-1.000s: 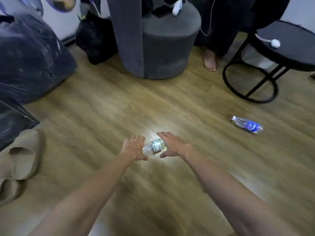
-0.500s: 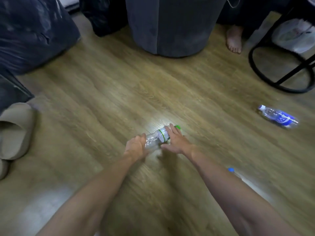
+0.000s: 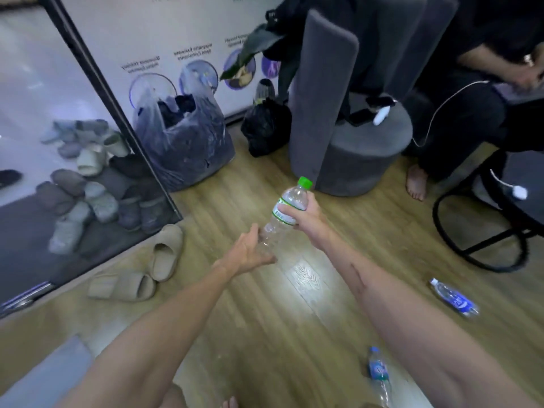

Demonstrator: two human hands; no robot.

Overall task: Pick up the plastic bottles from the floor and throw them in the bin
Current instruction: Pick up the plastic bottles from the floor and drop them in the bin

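Three plastic bottles show up here, and only one is off the floor. Using the grey round seat (image 3: 365,154) as the anchor and going left to right: way off to its left there's a glass panel with a heap of grey slippers (image 3: 85,189) behind it, and a pair of beige slides (image 3: 141,269) lying on the wood floor (image 3: 265,334) just outside that panel. Closer to the seat, still on its left, a big clear bag stuffed with dark stuff (image 3: 182,139) sits by the wall, and a smaller black bag (image 3: 266,128) is right beside the seat's base.

In front of the seat, the left hand (image 3: 247,251) is open, palm up, fingers loose, touching or just under the bottom end of the green-capped bottle (image 3: 284,216). It isn't really closed around it. The right hand (image 3: 303,216) has the actual hold, wrapped around the label area, so the bottle is in the air, tilted, cap pointing up toward the seat.

To the right of the seat, someone's bare foot (image 3: 416,184) rests on the floor, and a black round-frame table (image 3: 500,219) stands past that. Down toward the camera from the table, a blue-label bottle (image 3: 454,301) lies on its side on the floor, and a second blue-label bottle (image 3: 378,375) lies nearer the bottom edge, under the right forearm.
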